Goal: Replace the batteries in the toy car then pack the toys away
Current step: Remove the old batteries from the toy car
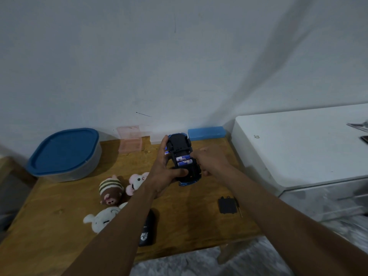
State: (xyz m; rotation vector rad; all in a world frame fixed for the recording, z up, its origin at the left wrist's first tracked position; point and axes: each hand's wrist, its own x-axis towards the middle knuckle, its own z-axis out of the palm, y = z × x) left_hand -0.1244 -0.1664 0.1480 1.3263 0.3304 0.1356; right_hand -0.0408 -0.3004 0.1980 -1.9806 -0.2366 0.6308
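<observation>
Head view: the left hand [161, 172] holds the toy car [179, 144] belly-up above the counter [59, 226]. Its fingers [163, 144] are wrapped along the car's left flank and its thumb is clamped across the black underside at the near end. The battery bay is open, with two blue-and-white batteries [184, 160] lying side by side in it.

The right hand [209, 158] comes in from the right. Its fingers [196, 155] are bent, with the tips at the right end of the batteries; I cannot tell if they pinch one or only press on it.

Nearer than the right fingers and to their right, a black battery cover [227, 206] lies flat, with a thin screwdriver [239, 208] just beside it. Left of the left fingers and nearer sit a striped plush [110, 189], a pink plush [137, 182] and a white plush [103, 218]. A black remote [147, 230] is partly hidden under the left forearm.

Far left of the fingers stands a blue-lidded container [63, 154]. Beyond them, by the wall, are a pink case [130, 141] and a blue case [206, 133].
</observation>
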